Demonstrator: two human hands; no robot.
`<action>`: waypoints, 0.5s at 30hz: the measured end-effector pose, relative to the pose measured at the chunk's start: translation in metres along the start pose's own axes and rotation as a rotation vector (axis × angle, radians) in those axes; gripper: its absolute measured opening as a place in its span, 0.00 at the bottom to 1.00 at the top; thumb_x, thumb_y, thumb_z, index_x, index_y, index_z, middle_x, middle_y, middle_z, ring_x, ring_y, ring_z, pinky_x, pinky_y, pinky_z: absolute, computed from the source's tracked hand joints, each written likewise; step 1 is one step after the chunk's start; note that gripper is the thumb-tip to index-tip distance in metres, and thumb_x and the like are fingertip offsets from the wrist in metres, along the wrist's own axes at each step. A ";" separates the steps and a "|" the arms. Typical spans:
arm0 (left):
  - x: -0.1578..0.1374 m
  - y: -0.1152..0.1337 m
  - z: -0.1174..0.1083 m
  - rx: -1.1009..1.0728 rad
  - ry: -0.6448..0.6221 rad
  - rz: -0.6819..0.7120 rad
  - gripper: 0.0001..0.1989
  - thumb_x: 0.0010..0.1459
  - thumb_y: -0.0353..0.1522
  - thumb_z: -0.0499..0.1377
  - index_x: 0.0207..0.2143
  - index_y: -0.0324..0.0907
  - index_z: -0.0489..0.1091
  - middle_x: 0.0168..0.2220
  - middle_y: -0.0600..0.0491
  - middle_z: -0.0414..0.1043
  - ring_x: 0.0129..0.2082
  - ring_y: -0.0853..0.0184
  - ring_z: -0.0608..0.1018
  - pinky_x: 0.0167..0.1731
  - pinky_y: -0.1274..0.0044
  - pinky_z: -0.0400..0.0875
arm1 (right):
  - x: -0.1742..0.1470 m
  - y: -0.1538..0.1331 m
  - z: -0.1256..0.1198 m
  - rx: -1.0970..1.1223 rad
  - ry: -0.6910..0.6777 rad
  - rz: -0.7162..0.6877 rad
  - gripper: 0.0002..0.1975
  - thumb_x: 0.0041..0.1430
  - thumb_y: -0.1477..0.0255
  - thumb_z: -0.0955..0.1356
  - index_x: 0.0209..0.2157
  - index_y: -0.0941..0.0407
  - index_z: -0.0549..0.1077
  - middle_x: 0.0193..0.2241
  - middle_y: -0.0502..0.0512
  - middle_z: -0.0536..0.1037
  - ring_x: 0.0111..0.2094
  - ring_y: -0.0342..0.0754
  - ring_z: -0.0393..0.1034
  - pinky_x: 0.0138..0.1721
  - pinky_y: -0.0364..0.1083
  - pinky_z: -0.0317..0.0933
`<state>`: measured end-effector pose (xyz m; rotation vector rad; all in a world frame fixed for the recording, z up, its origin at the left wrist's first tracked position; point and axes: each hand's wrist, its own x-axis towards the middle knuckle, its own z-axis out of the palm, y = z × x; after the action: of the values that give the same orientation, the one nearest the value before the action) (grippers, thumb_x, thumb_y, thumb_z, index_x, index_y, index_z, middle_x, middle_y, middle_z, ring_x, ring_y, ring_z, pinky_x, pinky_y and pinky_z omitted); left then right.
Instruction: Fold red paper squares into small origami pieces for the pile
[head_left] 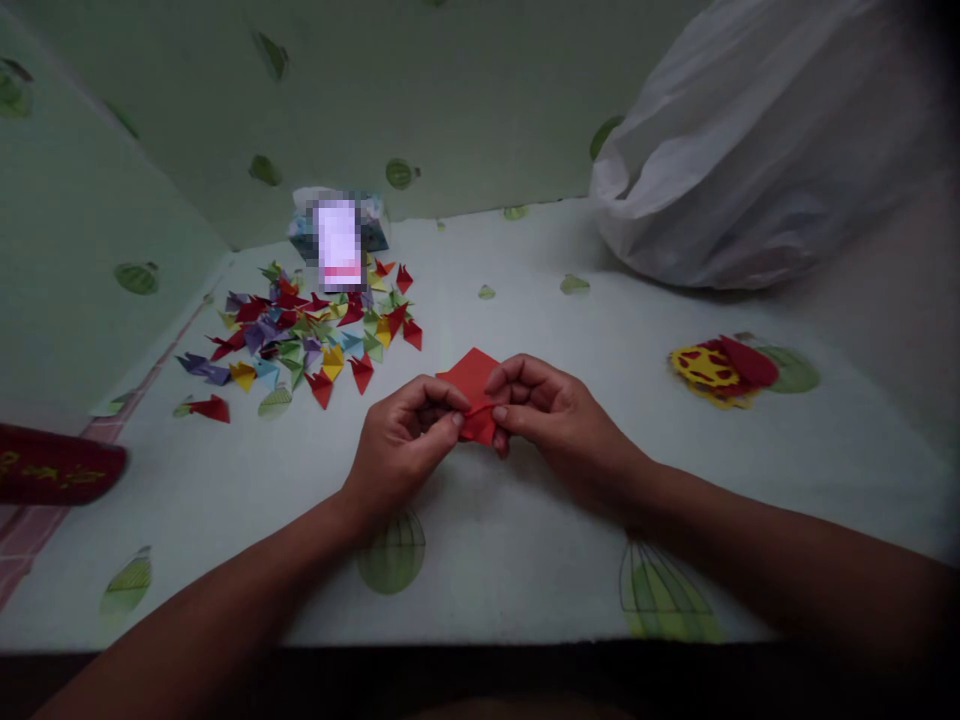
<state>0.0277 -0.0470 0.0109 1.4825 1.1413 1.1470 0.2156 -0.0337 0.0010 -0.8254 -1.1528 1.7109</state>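
Note:
A small red paper (471, 385) is pinched between both my hands just above the pale cloth-covered surface (525, 520). My left hand (401, 445) grips its near left edge with thumb and fingers. From the right, my right hand (551, 405) holds it with fingertips curled onto the fold. Part of the paper is hidden under my fingers.
A heap of several folded paper triangles in red, purple, yellow, green and blue (307, 335) lies at the far left. Behind it stands a small blurred package (339, 240). A white plastic bag (757, 150) fills the far right. Yellow and red paper pieces (720, 370) lie at right. A dark red object (52, 465) sits at the left edge.

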 end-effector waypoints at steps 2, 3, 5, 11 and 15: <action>0.000 0.000 0.000 -0.015 -0.021 -0.010 0.03 0.54 0.27 0.65 0.34 0.41 0.76 0.29 0.55 0.76 0.28 0.72 0.76 0.29 0.81 0.72 | 0.000 -0.001 0.001 -0.023 0.001 -0.023 0.09 0.53 0.78 0.72 0.36 0.56 0.71 0.24 0.45 0.75 0.23 0.39 0.70 0.28 0.42 0.65; 0.001 0.000 0.000 -0.018 -0.027 -0.010 0.03 0.54 0.28 0.65 0.33 0.40 0.77 0.29 0.54 0.77 0.28 0.72 0.77 0.29 0.81 0.72 | 0.000 -0.001 0.001 -0.028 -0.002 -0.028 0.09 0.53 0.78 0.72 0.35 0.56 0.71 0.24 0.45 0.75 0.23 0.39 0.70 0.28 0.42 0.65; 0.001 0.001 0.000 -0.016 -0.024 -0.002 0.02 0.55 0.28 0.65 0.32 0.40 0.77 0.28 0.54 0.77 0.27 0.72 0.77 0.28 0.81 0.72 | 0.000 -0.001 0.002 -0.029 -0.010 -0.029 0.09 0.54 0.78 0.72 0.35 0.56 0.70 0.24 0.45 0.75 0.23 0.39 0.71 0.28 0.42 0.65; 0.000 0.001 -0.001 0.014 -0.016 0.003 0.02 0.55 0.28 0.64 0.31 0.41 0.78 0.29 0.53 0.77 0.28 0.70 0.76 0.28 0.79 0.71 | 0.000 -0.001 0.002 -0.006 -0.027 -0.036 0.07 0.56 0.76 0.72 0.35 0.56 0.70 0.23 0.45 0.75 0.24 0.40 0.71 0.29 0.42 0.66; -0.001 0.002 -0.001 0.028 -0.013 -0.008 0.02 0.55 0.28 0.63 0.30 0.41 0.78 0.28 0.53 0.76 0.27 0.70 0.75 0.28 0.78 0.70 | -0.001 -0.001 0.001 0.007 -0.024 -0.006 0.07 0.57 0.75 0.72 0.36 0.55 0.70 0.24 0.45 0.75 0.24 0.41 0.72 0.30 0.43 0.66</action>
<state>0.0264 -0.0484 0.0126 1.5039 1.1576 1.1181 0.2158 -0.0345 0.0025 -0.7988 -1.1638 1.7226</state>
